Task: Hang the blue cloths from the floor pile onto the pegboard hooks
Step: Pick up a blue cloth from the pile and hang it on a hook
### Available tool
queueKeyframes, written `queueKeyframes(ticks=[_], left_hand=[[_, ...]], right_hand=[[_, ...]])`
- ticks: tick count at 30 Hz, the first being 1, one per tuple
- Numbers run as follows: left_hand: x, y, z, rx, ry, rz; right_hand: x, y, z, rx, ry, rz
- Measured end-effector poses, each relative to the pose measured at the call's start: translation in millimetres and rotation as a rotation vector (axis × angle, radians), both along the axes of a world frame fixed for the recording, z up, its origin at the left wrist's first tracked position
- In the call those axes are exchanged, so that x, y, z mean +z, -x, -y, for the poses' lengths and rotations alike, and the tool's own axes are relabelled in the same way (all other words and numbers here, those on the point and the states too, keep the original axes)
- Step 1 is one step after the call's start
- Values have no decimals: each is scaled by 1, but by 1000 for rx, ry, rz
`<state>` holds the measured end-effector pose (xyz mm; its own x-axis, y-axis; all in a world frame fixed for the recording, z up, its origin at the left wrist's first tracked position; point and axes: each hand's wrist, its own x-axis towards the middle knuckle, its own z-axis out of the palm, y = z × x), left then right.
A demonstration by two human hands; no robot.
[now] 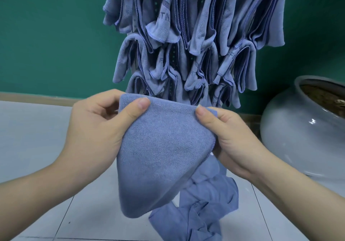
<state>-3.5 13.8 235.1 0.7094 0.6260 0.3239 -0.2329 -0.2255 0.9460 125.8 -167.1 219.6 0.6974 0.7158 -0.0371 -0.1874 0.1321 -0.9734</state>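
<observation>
A folded blue cloth hangs between my two hands at the centre of the head view. My left hand pinches its upper left corner with thumb on top. My right hand pinches its upper right edge. Behind it stands the pegboard, dark with small holes, almost wholly covered by several hung blue cloths in rows. Its hooks are hidden under the fabric. On the floor below my hands lies the pile of crumpled blue cloths.
A large grey ceramic pot stands on the floor at the right, close to my right arm. A green wall rises behind the pegboard. The floor is pale tile.
</observation>
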Motion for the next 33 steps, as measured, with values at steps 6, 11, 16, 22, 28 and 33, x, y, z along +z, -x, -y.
queueKeyframes(ticks=[6, 11, 16, 22, 28, 33], left_hand=[[0, 0, -4, 23, -170, -22], [-7, -2, -16, 20, -363, -109], [-8, -8, -16, -162, -183, -190], [-40, -9, -6, -576, 420, -433], [-42, -14, -2, -394, 386, -338], [-35, -16, 6, -297, 327, -301]], right_hand=[[-4, 0, 7, 412, 143, -220], [-8, -4, 3, 270, 133, -122], [-9, 0, -3, 53, 76, 56], [-16, 5, -5, -193, 112, 317], [-15, 8, -8, -259, 147, 506], [-15, 8, -8, -257, 130, 471]])
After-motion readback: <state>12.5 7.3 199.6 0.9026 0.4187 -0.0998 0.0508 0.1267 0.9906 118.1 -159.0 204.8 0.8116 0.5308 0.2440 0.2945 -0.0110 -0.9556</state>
